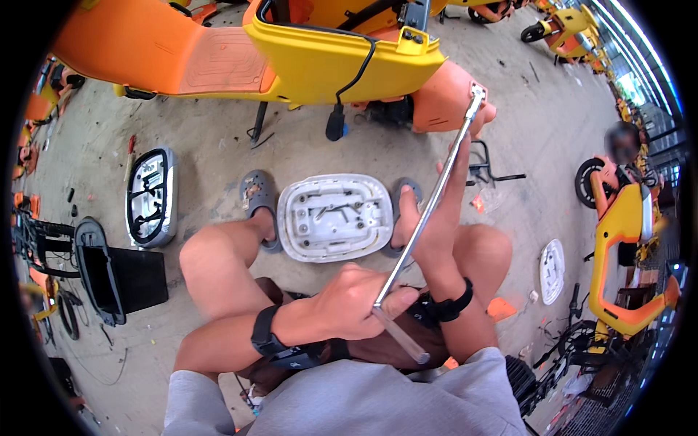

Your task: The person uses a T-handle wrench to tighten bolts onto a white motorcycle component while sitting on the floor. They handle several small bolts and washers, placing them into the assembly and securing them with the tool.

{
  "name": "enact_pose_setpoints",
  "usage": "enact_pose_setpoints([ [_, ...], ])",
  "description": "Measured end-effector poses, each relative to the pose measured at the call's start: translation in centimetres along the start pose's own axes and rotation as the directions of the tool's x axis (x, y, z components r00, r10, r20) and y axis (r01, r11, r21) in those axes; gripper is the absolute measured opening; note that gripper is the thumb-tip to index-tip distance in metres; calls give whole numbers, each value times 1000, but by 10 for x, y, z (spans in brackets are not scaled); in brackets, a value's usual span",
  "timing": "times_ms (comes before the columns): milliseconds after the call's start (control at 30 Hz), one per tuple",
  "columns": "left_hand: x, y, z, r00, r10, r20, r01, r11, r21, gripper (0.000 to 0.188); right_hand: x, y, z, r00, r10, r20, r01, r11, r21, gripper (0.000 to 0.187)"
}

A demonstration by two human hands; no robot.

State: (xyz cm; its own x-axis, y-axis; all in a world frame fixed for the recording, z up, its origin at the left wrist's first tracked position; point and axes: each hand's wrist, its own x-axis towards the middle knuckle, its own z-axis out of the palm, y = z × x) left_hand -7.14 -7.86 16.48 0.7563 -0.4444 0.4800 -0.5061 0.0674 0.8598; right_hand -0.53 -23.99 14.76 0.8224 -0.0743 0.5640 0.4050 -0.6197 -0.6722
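My left hand [355,299] is closed around the bent end of a long chrome L-shaped socket wrench [427,207], its short arm sticking out below the fist. The shaft slants up to the right, and its jointed tip meets the orange end panel of a yellow scooter body [327,69]. Behind the shaft, my right hand [441,218] stretches its fingers along it toward the tip, thumb apart. Part of this hand is hidden by the shaft. Between my feet lies a white plastic tray-like cover [334,247] with several bolts or small metal parts in it.
A black-rimmed white shell [171,200] and a black bin [138,287] stand on the left. To the right are a white oval panel [552,270], a black bent-metal stand [502,176] and another yellow scooter frame [607,269]. A black cable [356,81] hangs from the scooter body.
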Motion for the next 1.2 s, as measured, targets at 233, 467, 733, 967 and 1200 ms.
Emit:
enact_pose_setpoints([
  [233,-4,-9,-10,997,-62,55,57,994,90,37,-5,-6,-7,983,170,67,-175,981,78,84],
  [467,4,-17,-22,988,-109,106,87,977,193,38,5,4,-3,980,152,131,-167,980,109,78],
  [733,1,-13,-24,975,-176,135,142,963,229,45,-10,6,-4,953,263,153,-295,922,250,78],
  [967,0,-18,-21,969,-217,120,164,923,348,44,-18,16,-2,911,339,237,-400,865,302,68],
  [1200,-2,-32,-27,877,-467,113,319,742,589,40,-9,31,1,583,602,545,-812,417,408,52],
])
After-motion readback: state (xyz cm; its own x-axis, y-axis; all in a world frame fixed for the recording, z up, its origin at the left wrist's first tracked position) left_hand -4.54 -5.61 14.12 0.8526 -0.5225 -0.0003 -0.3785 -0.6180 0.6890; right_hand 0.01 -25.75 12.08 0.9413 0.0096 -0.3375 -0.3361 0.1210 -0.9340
